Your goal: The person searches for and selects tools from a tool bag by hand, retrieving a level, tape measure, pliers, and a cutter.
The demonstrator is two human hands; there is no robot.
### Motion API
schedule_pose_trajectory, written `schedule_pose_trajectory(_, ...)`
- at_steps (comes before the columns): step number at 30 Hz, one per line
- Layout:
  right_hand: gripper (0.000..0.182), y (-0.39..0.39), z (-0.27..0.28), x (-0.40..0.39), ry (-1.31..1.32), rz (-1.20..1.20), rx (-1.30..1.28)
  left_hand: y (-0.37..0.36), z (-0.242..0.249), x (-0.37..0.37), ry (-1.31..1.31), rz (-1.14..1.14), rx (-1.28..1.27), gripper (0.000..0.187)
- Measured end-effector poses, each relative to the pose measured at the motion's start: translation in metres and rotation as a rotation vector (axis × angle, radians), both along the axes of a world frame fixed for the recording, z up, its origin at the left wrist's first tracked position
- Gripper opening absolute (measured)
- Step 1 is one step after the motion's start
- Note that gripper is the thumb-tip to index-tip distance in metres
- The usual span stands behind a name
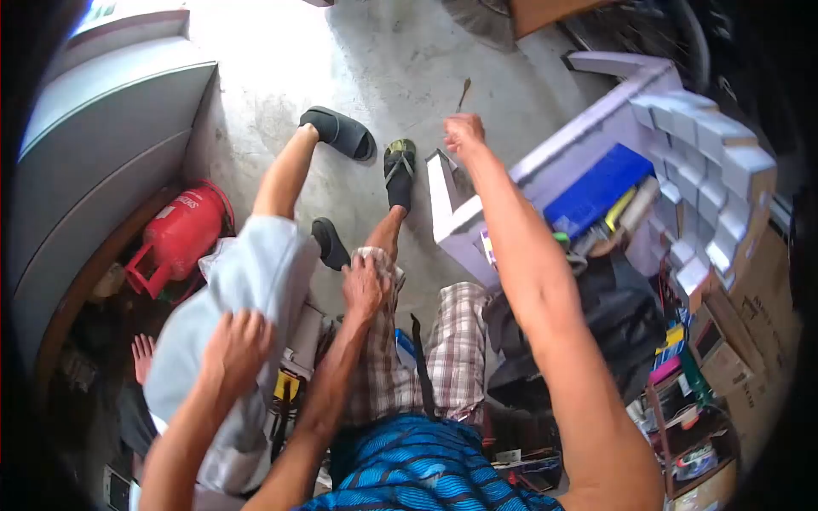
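My right hand (464,134) is stretched out over the floor with its fingers closed. Beyond the fist, a thin stick-like tool with a brown, wider end (465,88) points away from me; its exact kind is too small to make out. My left hand (364,287) lies over the knee of my plaid shorts (452,349), fingers spread on the cloth. A dark strap (421,366) hangs down across my lap.
Close on my left sits a person in grey shorts (247,272), one hand (243,341) on the thigh. A red gas cylinder (183,230) stands by a grey panel. At right are a pale lilac frame (545,162), a blue box (596,192), stacked white boxes (699,162) and a black bag (596,324).
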State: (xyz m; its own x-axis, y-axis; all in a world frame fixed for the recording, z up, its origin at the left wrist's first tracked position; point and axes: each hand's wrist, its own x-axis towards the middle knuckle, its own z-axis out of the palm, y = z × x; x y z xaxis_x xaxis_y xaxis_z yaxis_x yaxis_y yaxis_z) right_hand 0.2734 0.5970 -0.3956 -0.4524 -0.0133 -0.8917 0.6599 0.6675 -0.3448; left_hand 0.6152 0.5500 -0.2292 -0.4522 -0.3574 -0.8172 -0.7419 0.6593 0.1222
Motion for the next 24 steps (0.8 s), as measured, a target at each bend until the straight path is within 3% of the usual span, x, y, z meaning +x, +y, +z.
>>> schedule_pose_trajectory(4,0.027,-0.004,-0.091,-0.027,-0.036,0.026,0.164,-0.007,0.011,-0.011,0.004,0.126,-0.082,0.058)
schedule_pose_trajectory(6,0.027,0.023,-0.172,-0.013,0.038,0.204,0.324,-0.010,0.013,-0.016,-0.020,0.166,-0.083,0.056)
schedule_pose_trajectory(10,0.032,0.042,-0.243,-0.006,0.038,0.378,0.429,-0.012,0.010,-0.020,-0.026,0.226,-0.097,0.057)
schedule_pose_trajectory(13,0.038,0.045,-0.257,-0.007,0.098,0.475,0.393,-0.018,0.003,-0.008,0.066,0.293,-0.085,0.058)
schedule_pose_trajectory(17,0.038,0.026,-0.256,-0.014,0.096,0.444,0.431,-0.031,0.006,-0.025,-0.026,0.374,-0.073,0.058)
schedule_pose_trajectory(19,0.038,0.026,-0.267,-0.011,0.214,0.457,0.554,-0.036,0.008,-0.031,-0.037,0.354,-0.085,0.057)
schedule_pose_trajectory(24,0.035,0.028,-0.313,-0.011,0.192,0.536,0.511,-0.047,-0.001,-0.036,-0.039,0.353,-0.109,0.054)
